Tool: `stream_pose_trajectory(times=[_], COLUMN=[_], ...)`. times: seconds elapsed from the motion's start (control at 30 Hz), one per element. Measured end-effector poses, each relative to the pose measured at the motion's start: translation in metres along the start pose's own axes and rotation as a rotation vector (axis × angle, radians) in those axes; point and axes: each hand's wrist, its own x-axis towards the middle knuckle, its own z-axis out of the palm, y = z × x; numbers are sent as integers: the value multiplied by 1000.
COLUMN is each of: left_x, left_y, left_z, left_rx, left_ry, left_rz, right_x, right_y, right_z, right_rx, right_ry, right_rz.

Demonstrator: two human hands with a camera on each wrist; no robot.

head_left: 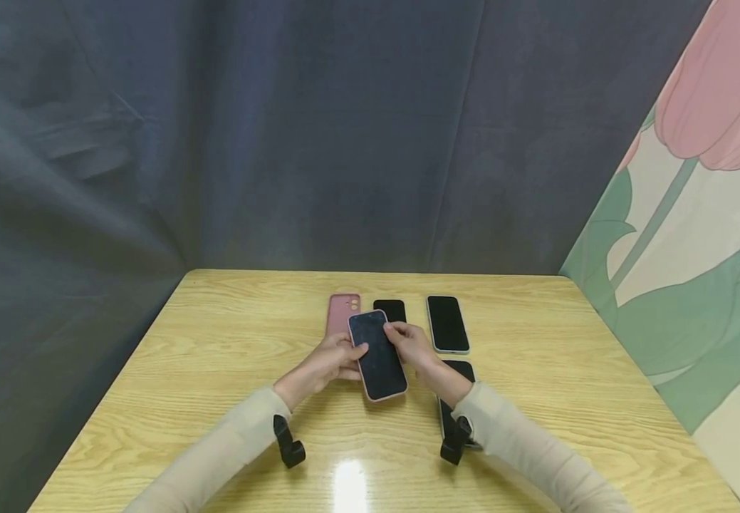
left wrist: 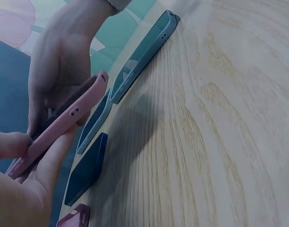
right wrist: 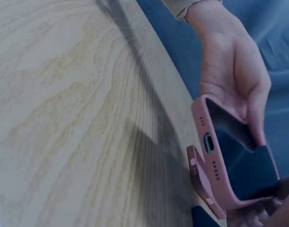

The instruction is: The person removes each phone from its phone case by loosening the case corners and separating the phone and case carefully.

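A smartphone in a pink case (head_left: 382,367) is held tilted above the table, its dark screen up. My left hand (head_left: 326,362) grips its left edge, thumb over the screen and fingers underneath. With thumb and fingers, my right hand (head_left: 416,348) pinches the upper right edge. In the left wrist view the pink case's side (left wrist: 71,116) shows two small round holes. The bottom end of the pink case (right wrist: 213,156), with its port opening and speaker holes, faces the right wrist camera. Beyond the left hand lies an empty pink phone case (head_left: 342,311) with camera cutouts.
Behind the held phone lies a dark phone (head_left: 392,309), partly hidden. A phone in a light case (head_left: 448,324) lies to its right. Another light-cased phone (head_left: 461,369) lies partly under the right forearm. The wooden table (head_left: 216,356) ends at a dark curtain (head_left: 344,142).
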Motion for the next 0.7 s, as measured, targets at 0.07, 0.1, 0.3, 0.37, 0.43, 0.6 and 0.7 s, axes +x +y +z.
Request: stream_pose_trajectory(times=[0.07,0.1,0.3,0.37,0.43,0.6,0.7], left_x=[-1,-1,0,0,0,-1,-1], left_y=[2,3,6,5,4,2,1], left_z=[3,4,10,10,12,18,21], left_rx=[-3,-9,-5,6,24,82,109], left_ry=[-2,-3,-17,-16,-9,21,44], left_rz=[13,12,14,18,20,49,61], right_x=[0,1,1,1,1,1,1], right_y=[1,2,4,4,3,3,3], right_z=[0,0,-1,-1,-1,0,0], right_rx=[-3,-6,-18,-26,-40,-88,-123], right_ry=[11,16,30,38,49,91,125], right_rz=[1,0,1,1,4,4,-5])
